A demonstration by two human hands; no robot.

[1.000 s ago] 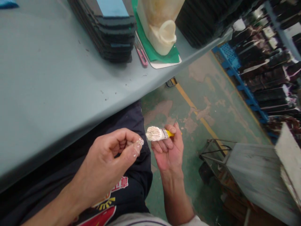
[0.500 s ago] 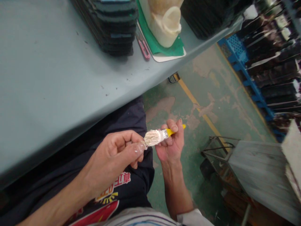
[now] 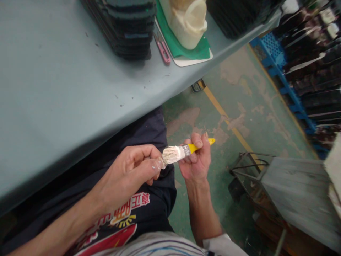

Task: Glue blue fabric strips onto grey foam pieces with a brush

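Observation:
A brush (image 3: pixel 174 153) with a yellow handle, a metal band and bristles caked in a whitish substance lies across my right hand (image 3: pixel 196 156), whose fingers are closed round the handle. At the bristle tips, the thumb and index finger of my left hand (image 3: pixel 141 164) are pinched together. White smears mark my left thumb. Both hands are over my dark-clothed lap, below the table edge.
On the grey table (image 3: pixel 53 89) are dark stacked pieces (image 3: pixel 128 32), pink snips (image 3: pixel 163 49) and a cream container (image 3: pixel 188 32) on a green sheet (image 3: pixel 176 48). A metal cart (image 3: pixel 298 192) and a blue pallet (image 3: pixel 279 71) stand at the right.
The view has shifted slightly. My left fingers have drawn a little to the left at the bristle tips, and more of the yellow handle's end shows beyond my right hand.

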